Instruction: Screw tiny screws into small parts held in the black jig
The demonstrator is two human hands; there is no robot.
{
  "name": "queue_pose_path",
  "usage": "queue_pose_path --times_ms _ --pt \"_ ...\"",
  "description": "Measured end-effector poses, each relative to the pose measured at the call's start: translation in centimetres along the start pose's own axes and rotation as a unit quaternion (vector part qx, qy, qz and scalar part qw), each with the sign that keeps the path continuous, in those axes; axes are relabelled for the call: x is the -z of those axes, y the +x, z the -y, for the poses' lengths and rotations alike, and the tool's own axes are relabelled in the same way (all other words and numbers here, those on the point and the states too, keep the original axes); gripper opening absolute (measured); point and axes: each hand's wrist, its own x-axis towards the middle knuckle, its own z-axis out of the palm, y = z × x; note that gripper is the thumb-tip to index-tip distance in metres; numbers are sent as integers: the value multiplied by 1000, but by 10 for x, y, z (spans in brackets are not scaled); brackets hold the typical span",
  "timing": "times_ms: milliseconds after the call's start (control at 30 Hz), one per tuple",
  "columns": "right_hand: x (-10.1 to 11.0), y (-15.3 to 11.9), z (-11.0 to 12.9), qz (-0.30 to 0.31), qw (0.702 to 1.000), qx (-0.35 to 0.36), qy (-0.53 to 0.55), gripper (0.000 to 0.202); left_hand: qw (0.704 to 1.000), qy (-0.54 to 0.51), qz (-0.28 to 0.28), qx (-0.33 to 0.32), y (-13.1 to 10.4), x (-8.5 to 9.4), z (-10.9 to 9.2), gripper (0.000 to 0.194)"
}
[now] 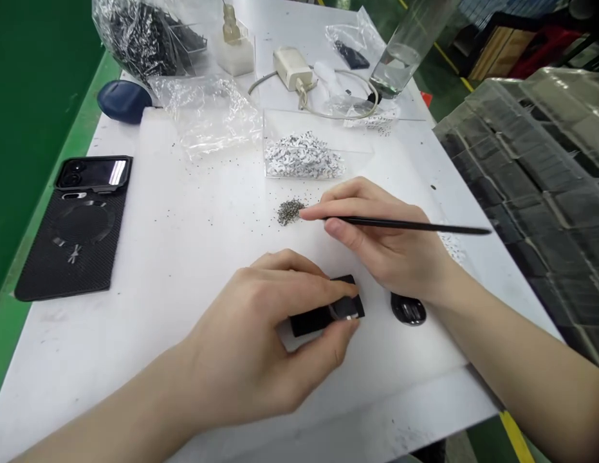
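Observation:
My left hand [265, 328] is closed around a small black rectangular block [311, 320], fingers on its far side and thumb on the near side. A little shiny dark piece with a pale spot sits at the block's right end, between thumb and index finger. My right hand [390, 238] pinches a thin, black, tapered stick-like tool [415, 225], which points back to the right. Its working tip is hidden by the fingers. Those fingertips are at the right edge of a pile of tiny dark metallic bits [290, 211]. A glossy black oval object [408, 310] lies under my right wrist.
Behind the pile stands a clear tray [304, 175] of small white pieces. Beyond are a white charger [292, 67] with its cable, plastic bags and a clear bottle [400, 58]. A phone [72, 225] lies left; stacked clear boxes [535, 161] stand right.

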Motion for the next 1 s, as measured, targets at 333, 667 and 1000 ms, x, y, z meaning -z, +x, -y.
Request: queue_pose_path --times_ms 333,667,1000 --pt "-6 -2 10 -38 989 -143 -24 17 998 -46 3 52 7 0 -6 23" --pt "-7 -7 9 -39 986 -138 -83 17 995 -58 -17 82 3 -3 -7 26" --pt "-5 -5 10 -21 989 -122 -83 22 995 -70 -54 53 3 -8 -1 27"
